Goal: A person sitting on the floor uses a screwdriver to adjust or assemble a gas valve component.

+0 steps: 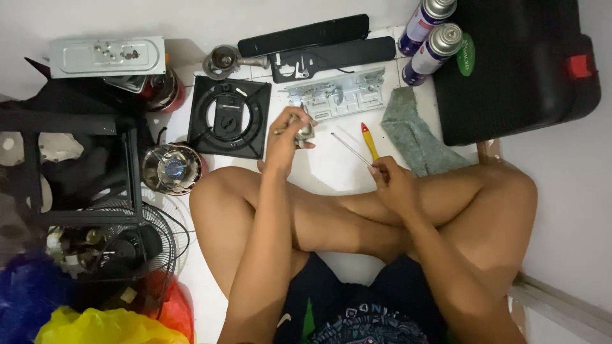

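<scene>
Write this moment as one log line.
left hand: holds small metal part | right hand: holds screwdriver | floor: yellow-handled tool, grey cloth

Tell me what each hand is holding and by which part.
Left hand grips a small metal part, fingers wrapped around its body. Right hand holds a thin screwdriver by its handle end, shaft pointing away.

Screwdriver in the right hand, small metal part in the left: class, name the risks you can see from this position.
1. The screwdriver in the right hand has a thin shaft whose tip points toward the left hand; a slip could jab the fingers.
2. The metal part is held in mid-air, unsupported, so it could twist or drop.
3. Two gas canisters lie close to the work; a knock might roll them.
</scene>
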